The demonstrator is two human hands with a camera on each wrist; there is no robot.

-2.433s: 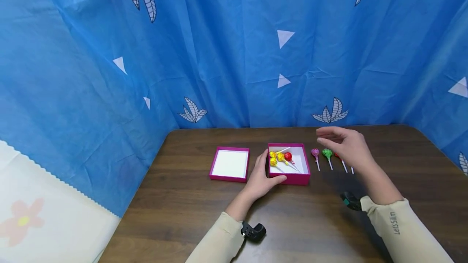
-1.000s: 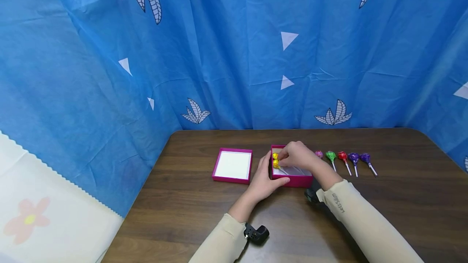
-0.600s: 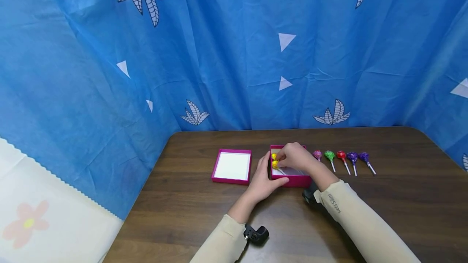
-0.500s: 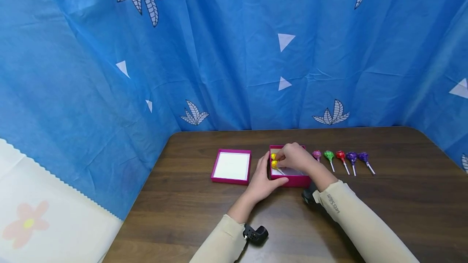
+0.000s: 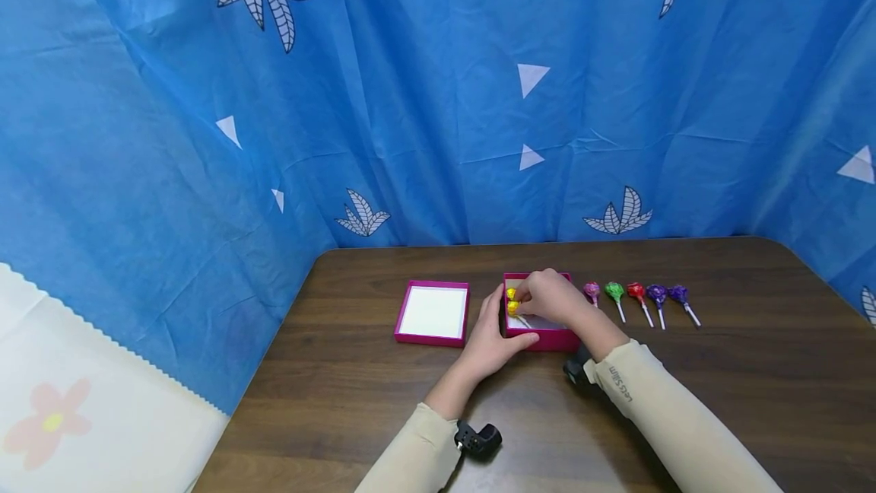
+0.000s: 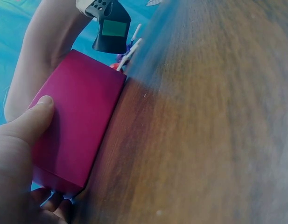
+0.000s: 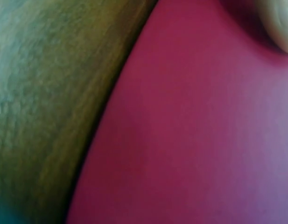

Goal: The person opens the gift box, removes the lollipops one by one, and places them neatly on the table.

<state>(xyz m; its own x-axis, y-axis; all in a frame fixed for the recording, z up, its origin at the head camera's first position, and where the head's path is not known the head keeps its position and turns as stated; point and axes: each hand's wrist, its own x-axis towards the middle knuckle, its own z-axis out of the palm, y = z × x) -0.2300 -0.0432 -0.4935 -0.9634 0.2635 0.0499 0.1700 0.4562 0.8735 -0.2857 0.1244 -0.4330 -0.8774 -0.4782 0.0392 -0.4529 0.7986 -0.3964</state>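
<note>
Magenta card, by its look, formed the box (image 5: 557,339) on the counter (image 5: 328,386). In the head view the right hand (image 5: 553,299) had just left the air above the row of lollipops and reached down into the box, then barely moved over the last half-second. That shift, I judged, put the work among the box's contents. Its fingers were bent close to two yellow lollipops (image 5: 513,309), but whether they pinched anything I could not tell. The left hand (image 5: 487,342) stayed clamped on the box, fingers along its left side, thumb on the front wall. The yellow lollipops, shiny and round, lay one behind the other by the left wall, a white stick slanting towards the front; the red one seen inside earlier was now hidden. To the right ran a pink lollipop (image 5: 591,290), a green lollipop (image 5: 614,290), a red lollipop (image 5: 636,290) and two purple lollipops (image 5: 656,293); to the left lay a shallow lid (image 5: 433,311), white inside.

The left wrist view showed the box's smooth, plain front wall under the thumb, fingers curled at the near corner, and white sticks beyond.

The right wrist view was blurred: magenta wall, brown counter, and a fingertip of uncertain hand at the corner.
</note>
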